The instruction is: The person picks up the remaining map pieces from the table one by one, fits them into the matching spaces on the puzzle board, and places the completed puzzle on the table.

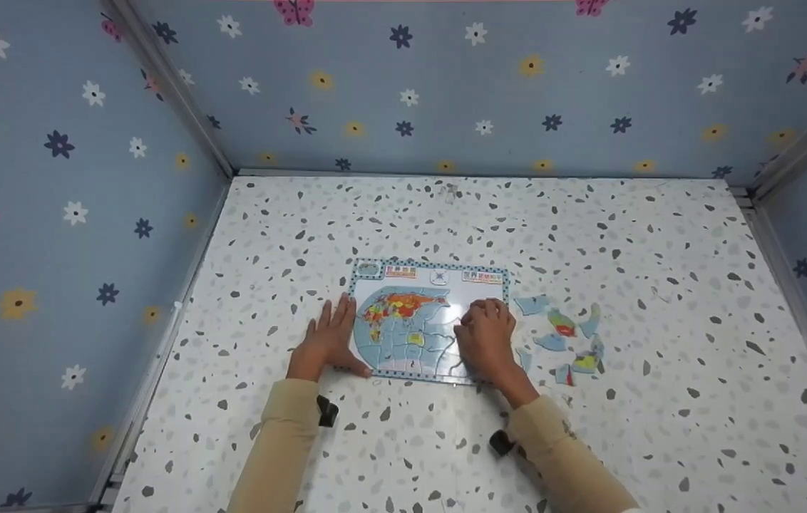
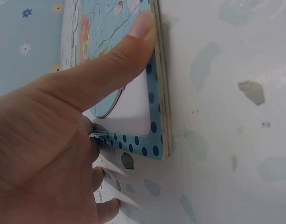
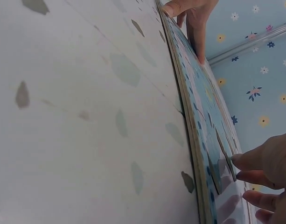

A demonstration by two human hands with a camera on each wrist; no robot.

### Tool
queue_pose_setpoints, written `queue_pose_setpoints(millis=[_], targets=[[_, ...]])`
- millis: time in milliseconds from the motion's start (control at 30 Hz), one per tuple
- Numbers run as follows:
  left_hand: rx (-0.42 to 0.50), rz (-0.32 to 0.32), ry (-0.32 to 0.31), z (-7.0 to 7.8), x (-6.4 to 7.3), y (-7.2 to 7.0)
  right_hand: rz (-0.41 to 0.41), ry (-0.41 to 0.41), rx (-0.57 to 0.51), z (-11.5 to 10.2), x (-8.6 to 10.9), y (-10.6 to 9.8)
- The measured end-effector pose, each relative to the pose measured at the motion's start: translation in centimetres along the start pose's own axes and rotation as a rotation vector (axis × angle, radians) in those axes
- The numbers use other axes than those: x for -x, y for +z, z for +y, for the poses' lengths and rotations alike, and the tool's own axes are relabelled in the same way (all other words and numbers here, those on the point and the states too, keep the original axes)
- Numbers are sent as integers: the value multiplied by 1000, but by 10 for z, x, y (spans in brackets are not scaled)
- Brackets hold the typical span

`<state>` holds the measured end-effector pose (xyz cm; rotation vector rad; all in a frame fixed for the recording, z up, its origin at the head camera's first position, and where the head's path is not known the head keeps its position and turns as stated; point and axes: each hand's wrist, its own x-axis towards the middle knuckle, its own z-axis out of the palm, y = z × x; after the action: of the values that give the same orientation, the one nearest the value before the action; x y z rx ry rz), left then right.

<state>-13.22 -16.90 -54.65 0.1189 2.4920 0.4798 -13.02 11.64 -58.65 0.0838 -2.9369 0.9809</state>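
One map puzzle board (image 1: 471,291) lies on the table (image 1: 660,285), about eight loose pieces (image 1: 551,343) at its right.
Two hands: left hand (image 1: 325,345), fingers apart, thumb on board; right hand (image 1: 487,338) bent over board, grip unclear.

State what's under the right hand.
The puzzle board lies under the right hand; fitted map pieces show beside it. What the hand itself covers cannot be seen.

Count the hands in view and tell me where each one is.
2. The left hand is at the left side of the puzzle board, its thumb on the near edge; the right hand is over the board's right part. No other hand shows.
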Motion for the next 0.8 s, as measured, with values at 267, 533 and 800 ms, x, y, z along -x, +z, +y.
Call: queue_pose_setpoints(millis=[267,533,800], targets=[[5,1,4,0,0,0,-71,-18,-36,3,1,-6],[2,0,6,-1,0,0,-68,-70,-45,6,1,-10],[-6,5,1,0,-1,0,-60,-68,-58,6,1,-10]])
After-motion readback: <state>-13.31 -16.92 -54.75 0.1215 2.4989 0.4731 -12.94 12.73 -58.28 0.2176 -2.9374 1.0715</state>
